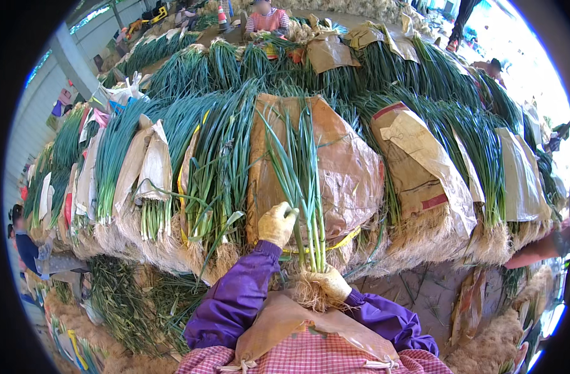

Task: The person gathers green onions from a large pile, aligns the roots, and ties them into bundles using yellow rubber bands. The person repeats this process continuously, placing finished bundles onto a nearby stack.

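My right hand point(332, 283), in a pale yellow work glove, is closed around the root end of a small bunch of green onions point(317, 233). The bunch stands roughly upright, its tangled pale roots hanging below the glove. My left hand point(277, 225), gloved alike, is beside the stalks at mid-height, its thumb and forefinger together at the bunch's left edge; whether a leaf is pinched between them I cannot tell. Behind the bunch lies a brown paper-like sack sheet point(350, 173) with a yellow strap point(348, 239) along its lower edge. A looser bunch of green onions point(219, 177) lies to the left.
Long rows of green onions point(476, 154) with roots facing me span the view, partly under sack sheets point(411, 163). Trimmed leaves point(121, 299) heap on the floor at lower left. A person point(268, 21) is beyond the rows; another person point(30, 248) sits at far left.
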Demonstrator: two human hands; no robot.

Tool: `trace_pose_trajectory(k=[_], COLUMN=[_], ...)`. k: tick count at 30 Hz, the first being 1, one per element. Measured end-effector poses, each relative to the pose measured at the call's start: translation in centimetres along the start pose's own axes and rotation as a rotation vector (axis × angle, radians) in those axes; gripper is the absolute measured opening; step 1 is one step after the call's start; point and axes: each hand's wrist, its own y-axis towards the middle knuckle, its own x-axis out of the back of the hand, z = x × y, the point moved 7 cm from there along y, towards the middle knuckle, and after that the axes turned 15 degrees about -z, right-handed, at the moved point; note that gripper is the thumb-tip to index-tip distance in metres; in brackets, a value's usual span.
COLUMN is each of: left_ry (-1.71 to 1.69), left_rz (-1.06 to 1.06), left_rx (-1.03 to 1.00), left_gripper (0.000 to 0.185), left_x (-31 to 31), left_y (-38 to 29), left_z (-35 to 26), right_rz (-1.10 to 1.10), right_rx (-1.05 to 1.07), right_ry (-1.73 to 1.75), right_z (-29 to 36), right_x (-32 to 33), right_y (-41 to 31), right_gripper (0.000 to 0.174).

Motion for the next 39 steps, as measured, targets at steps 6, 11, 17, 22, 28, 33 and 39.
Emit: trace_pose_trajectory(k=[6,11,17,22,28,33,39], left_ry=[-0.79,-0.944,-1.031,-0.789,-0.499,-0.593,-0.097], left_rz=[-0.252,-0.939,0.541,0.376,0.177,0.208,0.309], left_rx=[-0.23,0.14,0.608,0.472,0.221,0.37,0.264], left_gripper=[0.014,0.032,0.025,0.022,0.022,0.027,0.031], left_x=[6.8,14.6,-2.1,-1.2,-0.1,-0.7,-3.2], left_y=[-4.0,-0.9,-10.0,-9.9,-10.6,-12.0,-13.0], left_z=[-6.6,-0.9,1.1,0.1,0.1,0.8,9.2], right_rz=[-0.19,-0.077,0.163,0.205,0.126,0.329,0.228], right_rx=[-0.027,-0.014,-0.155,-0.262,-0.05,-0.236,-0.276], right_ry=[0.092,0.151,0.298,0.426,0.268,0.527,0.491], right_z=[-0.6,0.2,1.2,0.4,0.0,-0.8,1.1], right_x=[1.5,1.6,-0.7,-0.4,0.2,-0.2,-0.1], right_y=[2.7,2.2,0.9,1.0,1.9,1.8,0.5], right_gripper=[0.021,0.019,0.023,0.029,0.027,0.014,0.015])
